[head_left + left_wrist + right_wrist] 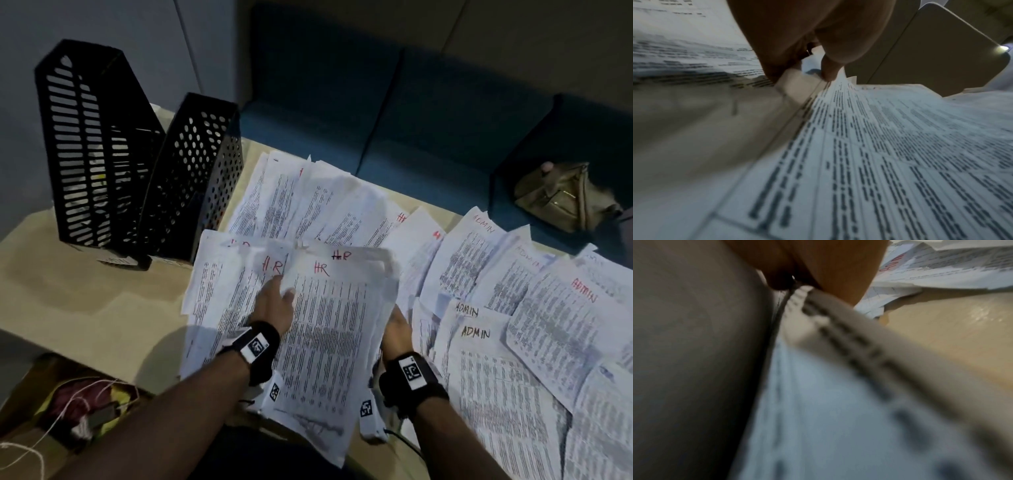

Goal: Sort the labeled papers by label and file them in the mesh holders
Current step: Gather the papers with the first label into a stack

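A stack of printed sheets marked HR is held up between both hands over the table. My left hand pinches the stack's left edge, thumb on top; in the left wrist view the fingers pinch the paper edges. My right hand grips the stack's right edge, its fingers hidden under the paper; the right wrist view is blurred, filled with paper. More HR sheets lie fanned behind. ADMIN sheets spread to the right. Two black mesh holders stand at the back left.
The beige table shows bare at the left. A teal sofa runs behind it, with an olive bag on the seat. A cardboard box with string and cloth sits on the floor at the lower left.
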Motion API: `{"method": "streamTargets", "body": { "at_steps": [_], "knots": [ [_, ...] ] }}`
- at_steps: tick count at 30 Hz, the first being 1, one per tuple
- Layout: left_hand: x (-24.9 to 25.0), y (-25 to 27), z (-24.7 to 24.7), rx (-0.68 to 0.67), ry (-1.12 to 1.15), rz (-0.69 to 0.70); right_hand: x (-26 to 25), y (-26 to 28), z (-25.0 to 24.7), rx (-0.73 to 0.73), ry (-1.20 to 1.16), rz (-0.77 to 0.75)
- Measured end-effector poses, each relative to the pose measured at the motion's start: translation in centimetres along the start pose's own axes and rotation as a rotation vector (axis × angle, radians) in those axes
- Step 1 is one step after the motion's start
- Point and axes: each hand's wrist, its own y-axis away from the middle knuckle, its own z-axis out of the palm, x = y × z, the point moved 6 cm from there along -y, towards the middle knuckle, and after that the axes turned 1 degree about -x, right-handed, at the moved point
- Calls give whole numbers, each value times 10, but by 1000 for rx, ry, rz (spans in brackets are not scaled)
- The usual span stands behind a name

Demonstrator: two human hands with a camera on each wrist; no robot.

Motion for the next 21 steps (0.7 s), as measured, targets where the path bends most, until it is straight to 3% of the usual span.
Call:
{"method": "streamTargets", "body": {
  "at_steps": [3, 5, 8, 10, 13, 16, 18, 21],
  "knots": [
    [1, 2, -5, -45, -93, 38, 5, -2, -4, -55, -351, 15],
    [-3, -2, -5, -93, -172, 32, 9, -2, -9, -125, -389, -12],
    [-5, -5, -4, -112, -309, 36, 9, 0, -9, -178, 33, -137],
    [-1, -4, -1, -119, -316, 31, 2, -4, -9, -136, 317, -266],
    [10, -5, -2, -54, -44, 99, -6, -2, -9, -89, 249, -247],
    [25, -4, -7, -136, 520, 76, -10, 2, -8, -128, 160, -227],
    [35, -4, -7, -240, 545, 51, -16, 2, -9, -134, 197, -264],
    [43, -3, -2, -342, 341, 101, -30, -6, -20, -5, 112, -296]
  ]
}}
